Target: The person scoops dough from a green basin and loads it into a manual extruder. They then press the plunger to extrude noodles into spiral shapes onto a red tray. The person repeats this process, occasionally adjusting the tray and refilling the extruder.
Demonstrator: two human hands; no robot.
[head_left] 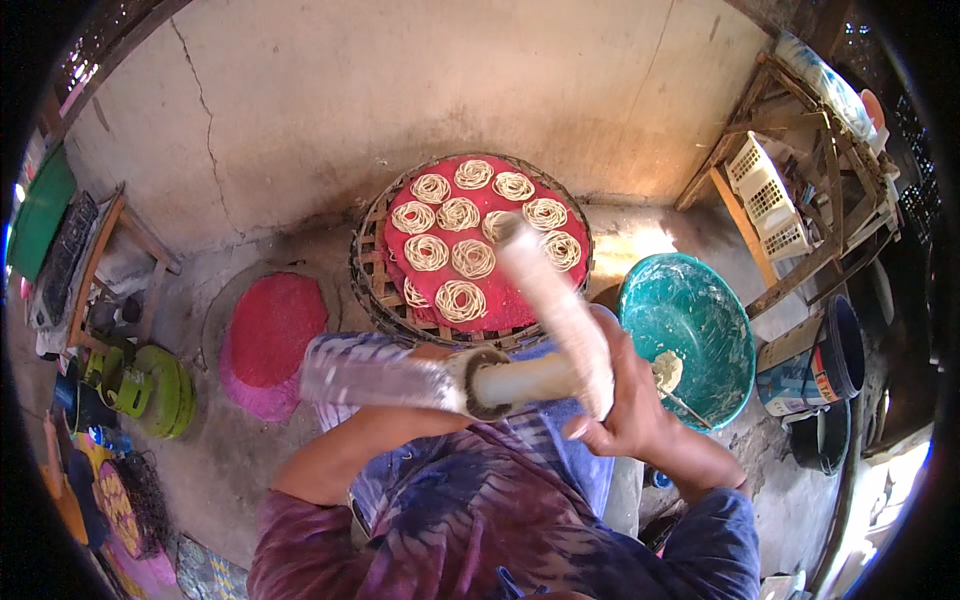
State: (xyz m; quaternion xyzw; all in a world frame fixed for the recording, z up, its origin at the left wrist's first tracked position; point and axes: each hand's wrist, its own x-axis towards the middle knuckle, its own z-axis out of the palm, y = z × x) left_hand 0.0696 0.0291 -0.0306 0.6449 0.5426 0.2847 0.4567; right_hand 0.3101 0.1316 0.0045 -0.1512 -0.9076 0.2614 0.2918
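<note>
Across my lap lies a hand-worked dough press. It has a blurred greyish barrel (385, 383), a dark ring at its mouth, a pale plunger rod (525, 381) and a whitish crosswise handle (557, 300). My left hand (432, 352) is around the barrel near the ring, its fingers mostly hidden behind it. Closed on the lower end of the handle is my right hand (632, 400), thumb toward me. Beyond the press, a round woven tray (372, 270) bears a red cloth (510, 290) with several coiled noodle-like dough nests (458, 213). The handle hides part of them.
A teal basin (700, 310) with dough smears stands to my right, a spoon with pale dough (667, 372) at its near edge. Red cloth (275, 330) lies on the floor at left, near a green gas cylinder (160, 390). Buckets (840, 350) and a wooden rack (735, 215) stand right.
</note>
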